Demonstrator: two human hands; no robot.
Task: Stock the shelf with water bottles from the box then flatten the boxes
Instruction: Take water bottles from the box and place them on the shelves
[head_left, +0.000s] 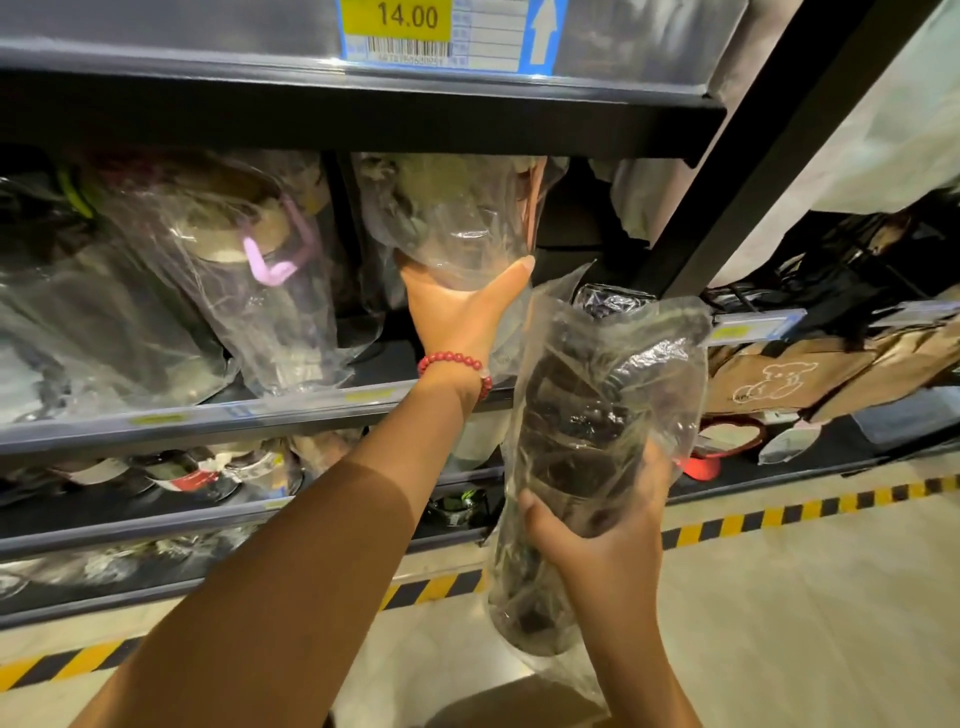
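My left hand (457, 306), with a red bead bracelet at the wrist, grips the bottom of a plastic-wrapped bottle (452, 218) up in the shelf (208, 421), its thumb curled round the right side. My right hand (597, 540) holds a second bottle (597, 415), dark and wrapped in a clear bag, upright in front of the shelf and below the first. Several more wrapped bottles (249, 270) stand to the left on the same shelf. A brown corner of the box (514, 701) shows at the bottom edge.
The upper shelf edge carries a yellow 14.00 price tag (410, 21). A black upright post (748, 156) stands just right of my hands. Brown bags (810, 374) lie on the neighbouring rack. Yellow and black hazard tape (779, 514) runs along the floor.
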